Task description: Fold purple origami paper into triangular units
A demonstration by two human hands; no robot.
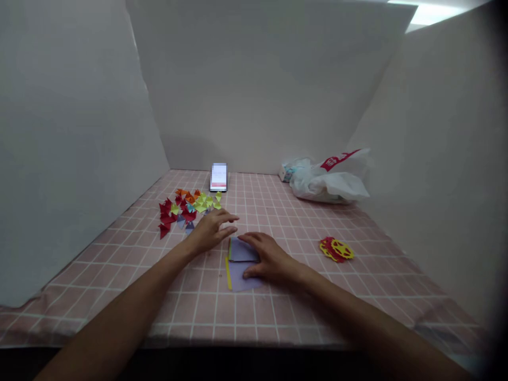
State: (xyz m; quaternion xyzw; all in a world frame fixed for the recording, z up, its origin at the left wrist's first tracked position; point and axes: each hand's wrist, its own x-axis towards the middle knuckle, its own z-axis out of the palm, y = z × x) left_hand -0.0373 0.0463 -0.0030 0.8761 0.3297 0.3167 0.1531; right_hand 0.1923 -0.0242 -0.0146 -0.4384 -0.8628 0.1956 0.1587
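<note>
Well, nearest is the front edge of the table [222, 320], covered by a pink cloth with a white grid. A little in from it lies a pale purple sheet [238, 282], with a yellow strip [228, 274] showing along its left side. A smaller purple piece [243, 251] overlaps its far part, dark along the near edge. The right hand [270, 259] reaches over both from the right, thumb and fingers spread at the papers; whether it is pinching the smaller piece I cannot tell. The left hand [212, 230] is just beside, fingers and thumb parted, with nothing in its grasp. Well off to the right are stacked red and yellow cut-outs [336, 250]. Past the left hand, small folded pieces [186, 209] in red, orange, yellow, blue and purple lie in a scatter. Farther back are a white plastic bag [329, 185] at right and an upright phone [218, 177] with a lit screen, before the pale back wall [254, 106].
</note>
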